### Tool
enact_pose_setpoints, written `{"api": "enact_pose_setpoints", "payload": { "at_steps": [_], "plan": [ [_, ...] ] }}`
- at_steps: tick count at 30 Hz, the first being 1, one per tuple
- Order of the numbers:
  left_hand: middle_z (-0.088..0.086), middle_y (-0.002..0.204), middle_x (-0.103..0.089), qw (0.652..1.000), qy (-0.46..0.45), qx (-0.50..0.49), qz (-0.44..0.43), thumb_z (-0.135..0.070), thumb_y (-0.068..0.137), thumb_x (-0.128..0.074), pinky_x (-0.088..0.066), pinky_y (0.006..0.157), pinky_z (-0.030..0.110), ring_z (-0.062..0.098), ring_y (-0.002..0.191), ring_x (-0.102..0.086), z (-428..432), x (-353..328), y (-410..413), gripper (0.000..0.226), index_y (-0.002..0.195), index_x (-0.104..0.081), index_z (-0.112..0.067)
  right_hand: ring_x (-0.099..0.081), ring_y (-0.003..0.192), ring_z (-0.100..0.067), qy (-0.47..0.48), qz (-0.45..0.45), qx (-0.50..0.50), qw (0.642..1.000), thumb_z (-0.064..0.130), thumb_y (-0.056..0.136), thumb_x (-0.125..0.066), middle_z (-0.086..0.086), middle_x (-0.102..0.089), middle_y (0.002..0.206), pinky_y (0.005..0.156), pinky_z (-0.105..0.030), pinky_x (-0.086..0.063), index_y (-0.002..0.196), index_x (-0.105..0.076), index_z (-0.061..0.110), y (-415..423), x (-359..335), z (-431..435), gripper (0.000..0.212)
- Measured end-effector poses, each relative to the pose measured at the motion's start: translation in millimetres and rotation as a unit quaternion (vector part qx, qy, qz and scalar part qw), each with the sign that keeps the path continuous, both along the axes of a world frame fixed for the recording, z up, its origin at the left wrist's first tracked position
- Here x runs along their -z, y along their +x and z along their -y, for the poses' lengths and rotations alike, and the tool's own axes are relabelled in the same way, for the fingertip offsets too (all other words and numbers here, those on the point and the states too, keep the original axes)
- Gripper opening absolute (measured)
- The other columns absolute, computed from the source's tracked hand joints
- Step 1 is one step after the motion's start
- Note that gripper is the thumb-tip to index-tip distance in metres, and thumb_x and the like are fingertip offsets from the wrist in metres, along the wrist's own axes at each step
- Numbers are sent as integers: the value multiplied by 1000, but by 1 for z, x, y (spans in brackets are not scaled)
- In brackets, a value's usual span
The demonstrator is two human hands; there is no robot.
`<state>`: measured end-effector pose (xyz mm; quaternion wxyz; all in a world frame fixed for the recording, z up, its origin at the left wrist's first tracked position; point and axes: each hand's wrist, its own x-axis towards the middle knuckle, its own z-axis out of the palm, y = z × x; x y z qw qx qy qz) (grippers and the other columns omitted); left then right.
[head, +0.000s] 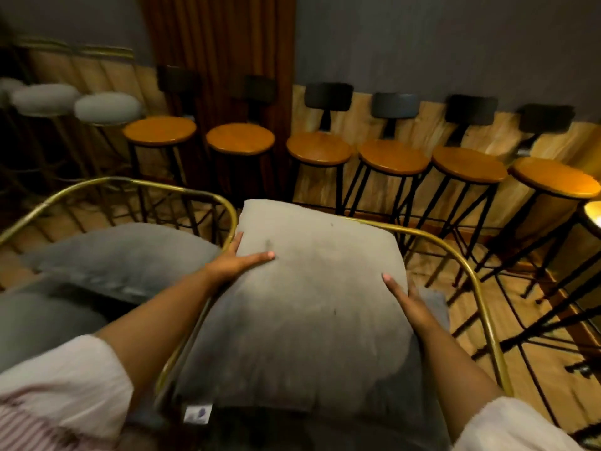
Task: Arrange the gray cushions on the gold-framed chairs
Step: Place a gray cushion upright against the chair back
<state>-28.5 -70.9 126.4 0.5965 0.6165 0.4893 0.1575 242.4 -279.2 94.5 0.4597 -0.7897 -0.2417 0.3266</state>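
Cushion in hand: you have a gray cushion (305,307) held over the seat of the right gold-framed chair (455,252), its far edge risen above the chair's back rail.
Left hand (235,263): your grip is closed on the cushion's left edge, thumb flat on top, fingers tucked behind the side.
Right hand (411,307): your grip holds the right edge, thumb on top; the other fingers are hidden under the cushion.
Label: a small white tag (197,414) sits at the cushion's near left corner; it carries a bluish mark, but the print is too blurred for you to read.
Left chair (110,185): a second gold frame just beside the first, with another gray cushion (126,255) lying on it; a further gray pad at the left edge is cut off.
Hidden: the right chair's seat is mostly covered by the cushion you hold.
Background: wooden stools (393,156) line the wall; their dark backrests are smeared by motion blur.
Sleeves (61,382): pale, partly out of frame at the bottom.
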Motion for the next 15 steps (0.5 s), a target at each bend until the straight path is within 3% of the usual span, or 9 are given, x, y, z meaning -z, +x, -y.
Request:
{"api": "enact_pose_setpoints", "payload": {
  "at_steps": [5, 9, 15],
  "plan": [
    [10, 157, -22, 998, 27, -64, -11, -54, 68, -72, -33, 108, 52, 39, 136, -35, -37, -28, -76, 110, 149, 0, -40, -31, 139, -37, 24, -38, -51, 998, 59, 80, -60, -8, -25, 158, 111, -48, -29, 150, -6, 39, -52, -29, -72, 91],
    [9, 157, -20, 996, 27, -83, -18, -69, 45, -76, -34, 108, 58, 41, 135, -35, -81, -43, -140, 129, 148, -2, -46, -37, 136, -35, 61, -37, -100, 992, 64, 74, -63, -5, -29, 156, 109, -51, -34, 149, -9, 44, -103, -36, -137, 94],
    [3, 158, -20, 992, 37, -122, -13, -70, 40, -77, -34, 106, 54, 37, 136, -36, -178, -51, -252, 130, 146, -5, -49, -39, 135, -32, 109, -59, -133, 983, 53, 79, -65, -4, -31, 155, 105, -43, -36, 150, -11, 38, -205, -32, -272, 90]
  ]
}}
